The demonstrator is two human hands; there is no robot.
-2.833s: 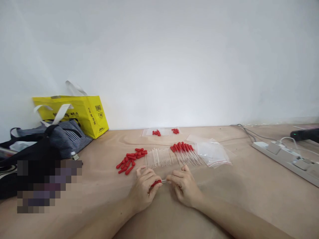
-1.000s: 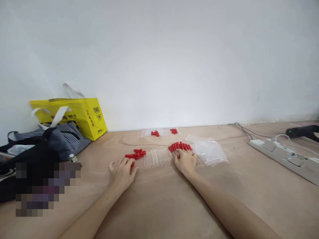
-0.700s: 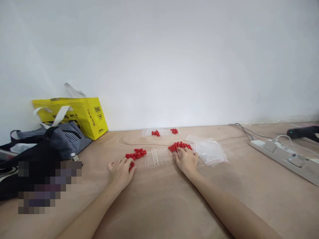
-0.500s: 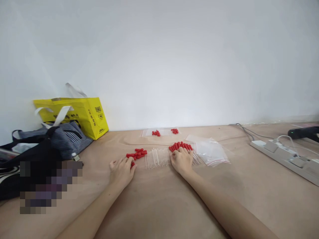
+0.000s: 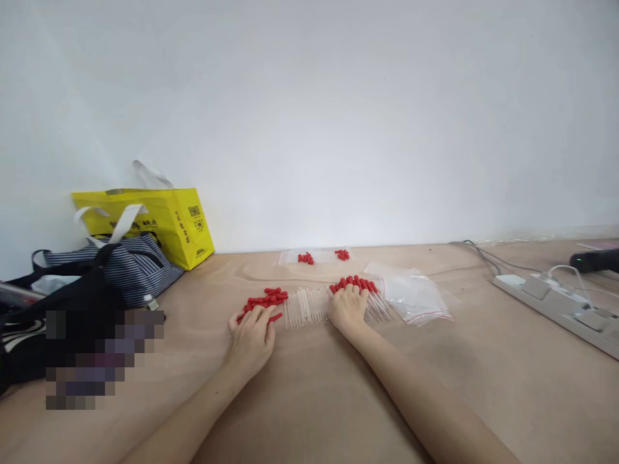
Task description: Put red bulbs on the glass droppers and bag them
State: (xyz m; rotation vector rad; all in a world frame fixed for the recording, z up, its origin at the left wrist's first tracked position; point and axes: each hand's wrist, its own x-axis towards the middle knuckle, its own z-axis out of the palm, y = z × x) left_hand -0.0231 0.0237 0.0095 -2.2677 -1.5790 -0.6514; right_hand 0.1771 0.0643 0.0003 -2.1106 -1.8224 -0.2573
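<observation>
My left hand [image 5: 251,339] is closed at the near side of a pile of red rubber dropper bulbs [image 5: 271,296]. One red bulb [image 5: 275,318] sticks out between its thumb and fingers. A row of clear glass dropper tubes [image 5: 305,307] lies side by side between my hands. My right hand [image 5: 348,307] rests with curled fingers on the left end of a row of droppers, red bulbs [image 5: 360,281] on glass tubes [image 5: 378,308]. Its fingertips are hidden, so what they grip cannot be made out.
Clear zip bags [image 5: 416,298] lie to the right of the droppers. Another flat bag [image 5: 322,258] with red bulbs and tubes lies by the wall. A power strip [image 5: 565,316] with plugs stands right. A yellow bag [image 5: 188,235] and a striped bag [image 5: 140,270] stand left.
My left hand has moved right, closing over the near bulbs; one bulb now points out to the right from its fingers. My right hand has shifted slightly left along the droppers.
</observation>
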